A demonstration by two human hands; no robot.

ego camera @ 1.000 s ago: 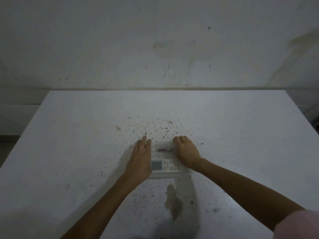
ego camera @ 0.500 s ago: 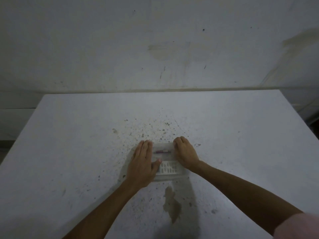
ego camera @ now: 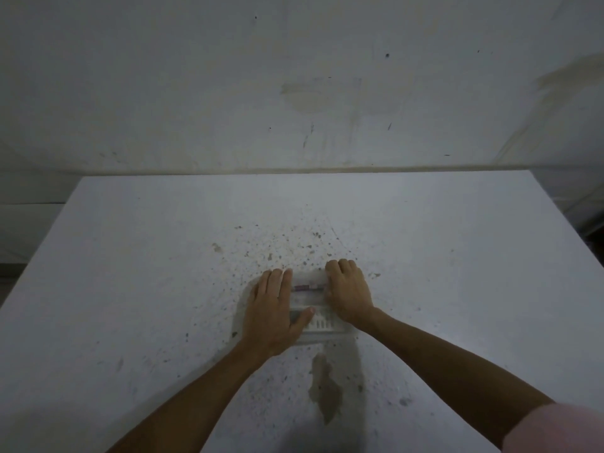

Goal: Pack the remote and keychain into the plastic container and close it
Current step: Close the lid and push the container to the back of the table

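Both hands flat, fingers together, pressing the lid: left hand [ego camera: 273, 310] at 9, right hand [ego camera: 348, 294] at 3. Plastic container [ego camera: 322, 328] looks light & flexy imo, so press the rim edges, not the middle.

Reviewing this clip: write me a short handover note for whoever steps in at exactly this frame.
Left hand: flat on the left part of the plastic container, thumb across the top. Right hand: pressing down on its right part.
Remote and keychain are visible through the clear plastic, inside the container on the table.
Done: both items packed, lid on.
Left: whether the lid is fully seated cannot be told; press around the edges and check.
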